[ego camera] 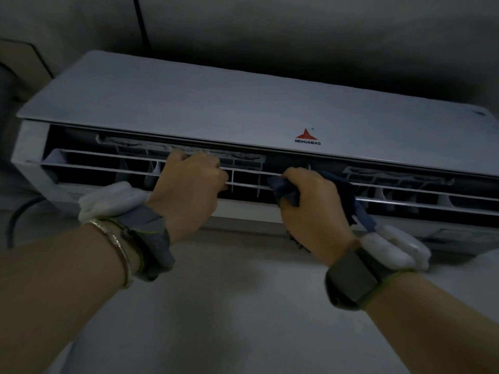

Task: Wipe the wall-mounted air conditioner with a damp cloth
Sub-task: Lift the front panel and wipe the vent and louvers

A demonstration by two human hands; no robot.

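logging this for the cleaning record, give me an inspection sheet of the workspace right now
surface: air conditioner on the wall, front panel raised, louvres exposed
job's things: dark blue cloth bunched at the vent slats
clutter: nothing seen
grippers: left hand has its fingers curled over a louvre; right hand is closed on the cloth; a wristband with a white pad on each wrist
cables: dark cable up the wall above the unit; dark hose loops at lower left
surroundings: plain grey wall, dim light
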